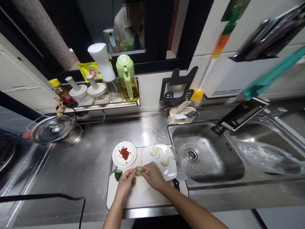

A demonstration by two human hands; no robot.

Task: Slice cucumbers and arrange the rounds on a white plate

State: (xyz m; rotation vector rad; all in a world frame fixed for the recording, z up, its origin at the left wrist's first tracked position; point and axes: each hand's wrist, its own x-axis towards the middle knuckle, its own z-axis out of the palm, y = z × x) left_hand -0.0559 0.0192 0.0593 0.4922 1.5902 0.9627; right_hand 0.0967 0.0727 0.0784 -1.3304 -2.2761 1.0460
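Note:
Between my fingertips is a thin green cucumber slice (pixel 138 171), pinched from both sides above the cutting board (pixel 142 197). My left hand (pixel 126 182) grips its left edge; my right hand (pixel 152 175) has its right edge and partly covers the white square plate (pixel 169 174). On that plate lie several curved cucumber pieces (pixel 168 161), some set in S-like pairs. A cucumber chunk (pixel 118 174) rests on the board just left of my left hand. Behind it stands a round white dish (pixel 117 160) with chopped red bits (pixel 124 153). A black-handled knife (pixel 176 184) shows under the plate's lower right.
A steel sink (pixel 210 163) lies to the right, with a plastic bag (pixel 274 159) in its second basin. A lidded pot (pixel 60 131) stands at the left. The rack (pixel 109 105) at the back carries a green-topped oil jug (pixel 127 79) and seasoning jars (pixel 80 96).

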